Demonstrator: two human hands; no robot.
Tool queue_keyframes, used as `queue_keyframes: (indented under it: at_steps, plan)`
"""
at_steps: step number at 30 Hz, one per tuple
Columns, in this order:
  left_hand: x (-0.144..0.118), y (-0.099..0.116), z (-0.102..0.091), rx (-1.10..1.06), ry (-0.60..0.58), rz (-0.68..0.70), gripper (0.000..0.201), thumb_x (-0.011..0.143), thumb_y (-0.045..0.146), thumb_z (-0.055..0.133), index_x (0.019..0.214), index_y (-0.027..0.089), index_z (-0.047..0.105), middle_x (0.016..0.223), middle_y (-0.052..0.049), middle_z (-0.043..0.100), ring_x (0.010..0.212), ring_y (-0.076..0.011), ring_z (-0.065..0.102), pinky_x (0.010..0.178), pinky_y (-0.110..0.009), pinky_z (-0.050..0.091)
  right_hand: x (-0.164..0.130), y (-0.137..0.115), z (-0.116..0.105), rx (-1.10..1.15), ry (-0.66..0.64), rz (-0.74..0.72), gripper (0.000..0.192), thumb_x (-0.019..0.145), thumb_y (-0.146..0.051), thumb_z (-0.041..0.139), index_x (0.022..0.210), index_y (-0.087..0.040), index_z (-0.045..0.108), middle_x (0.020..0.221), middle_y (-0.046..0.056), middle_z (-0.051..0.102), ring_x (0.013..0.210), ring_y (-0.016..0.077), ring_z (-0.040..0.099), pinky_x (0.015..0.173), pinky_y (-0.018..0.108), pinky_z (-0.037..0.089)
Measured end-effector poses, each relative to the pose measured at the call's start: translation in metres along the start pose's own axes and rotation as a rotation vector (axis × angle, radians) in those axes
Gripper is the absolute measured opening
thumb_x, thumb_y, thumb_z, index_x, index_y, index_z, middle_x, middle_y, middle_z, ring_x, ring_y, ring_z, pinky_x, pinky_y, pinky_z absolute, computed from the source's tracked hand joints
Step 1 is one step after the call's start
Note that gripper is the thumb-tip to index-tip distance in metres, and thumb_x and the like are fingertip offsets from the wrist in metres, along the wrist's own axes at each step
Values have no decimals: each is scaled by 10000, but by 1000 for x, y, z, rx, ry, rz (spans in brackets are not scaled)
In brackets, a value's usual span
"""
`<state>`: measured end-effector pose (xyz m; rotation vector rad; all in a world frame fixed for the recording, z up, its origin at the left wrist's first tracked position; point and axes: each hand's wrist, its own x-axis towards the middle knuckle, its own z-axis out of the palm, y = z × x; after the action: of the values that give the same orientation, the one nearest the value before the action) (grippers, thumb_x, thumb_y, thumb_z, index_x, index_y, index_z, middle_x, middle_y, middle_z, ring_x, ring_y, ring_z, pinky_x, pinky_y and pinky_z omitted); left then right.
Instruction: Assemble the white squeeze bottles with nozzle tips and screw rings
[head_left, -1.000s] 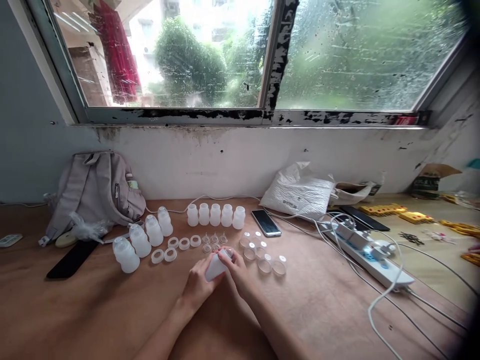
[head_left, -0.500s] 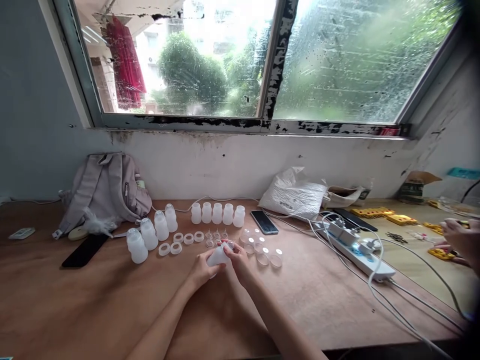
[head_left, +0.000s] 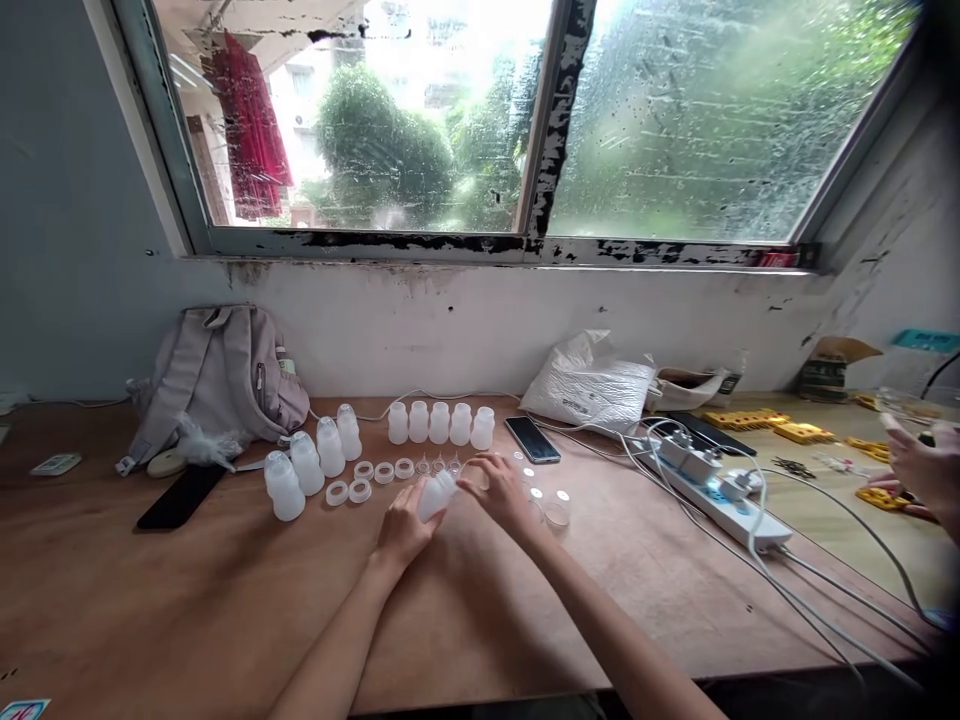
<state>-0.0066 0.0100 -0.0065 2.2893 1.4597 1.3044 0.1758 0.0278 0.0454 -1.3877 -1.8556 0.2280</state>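
Note:
My left hand (head_left: 403, 524) is wrapped around a frosted white baby bottle (head_left: 436, 496), tilted with its top toward the right. Close to that top, my right hand (head_left: 501, 492) pinches a clear bottle cap (head_left: 472, 475), partly hidden by the fingers. Beyond my hands are several white screw rings (head_left: 360, 491) and clear nipples (head_left: 423, 465). More clear caps (head_left: 556, 511) and small white discs (head_left: 535, 493) lie to the right, some behind my right hand. Capped bottles (head_left: 284, 490) line up on the left, and uncapped bottles (head_left: 439, 424) stand in a back row.
A phone (head_left: 532, 440) and a silver bag (head_left: 589, 385) lie behind on the right. A power strip (head_left: 720, 500) with trailing cables crosses the right side. On the left are a backpack (head_left: 225, 380) and a black phone (head_left: 180, 497). Another person's hand (head_left: 926, 470) works at far right.
My right hand has moved off the bottle's top to the right and now has a clear cap. The left hand still grips the bottle. The view has shifted slightly.

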Motion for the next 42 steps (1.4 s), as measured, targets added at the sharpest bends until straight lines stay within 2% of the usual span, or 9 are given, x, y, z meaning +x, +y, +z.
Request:
queue_keyframes:
  at_steps: [4,6,9,12,17,21,28,34,42]
  plan:
    - [0,-1,-1,24,-16,-14,481,714,332,588,1155,181,468,1026,-99,601,963,-254,558,799,-388,473,10,23,-24,-598,-37,123,246,765,-348,551,902,-161,634,1064,157,539,1025,317,394,794,448,282]
    - [1,-1,-3,15,-9,-9,478,715,351,588,1150,191,472,1018,-92,604,957,-250,561,795,-384,474,11,30,-26,-705,-117,170,229,756,-342,565,853,-149,641,1050,164,533,1018,317,395,779,439,274]
    - [1,-2,-4,4,-4,-9,476,720,373,582,1149,198,471,1021,-87,603,956,-245,562,797,-378,473,11,35,-21,-706,-184,184,182,728,-310,597,808,-150,637,1007,149,555,1009,309,411,769,415,281]
    - [2,-3,-5,5,-2,-19,475,722,378,581,1148,199,469,1028,-88,600,955,-245,563,804,-379,470,14,34,-15,-435,-72,155,203,748,-333,556,871,-184,615,938,106,603,954,277,470,758,392,323]
    - [3,-5,-5,13,-15,-34,473,729,375,573,1154,202,461,1065,-91,584,972,-247,555,818,-379,463,19,29,1,485,159,182,363,734,-420,542,1007,-183,576,911,84,631,833,213,569,687,322,427]
    - [2,-7,-2,31,-44,-23,478,715,367,582,1150,202,470,1049,-87,591,957,-249,557,812,-387,465,9,31,21,827,200,301,390,710,-420,568,1027,-192,580,930,63,628,826,201,566,681,319,454]
    - [-1,0,6,68,-108,-9,501,702,354,595,1159,197,466,986,-82,606,906,-246,567,775,-376,480,-12,22,32,882,78,347,349,733,-403,555,1015,-203,604,917,55,628,799,203,549,728,333,448]
    - [-1,4,10,86,-101,0,478,719,351,579,1158,202,460,980,-79,603,885,-237,569,759,-366,480,-12,17,29,817,87,351,349,734,-422,543,987,-190,606,861,58,624,779,206,549,702,324,458]
    - [-4,5,14,110,-42,14,463,734,327,575,1155,196,433,989,-73,596,883,-219,567,760,-345,483,-18,17,37,897,82,363,276,755,-377,537,965,-203,581,867,41,616,822,196,553,734,315,449]
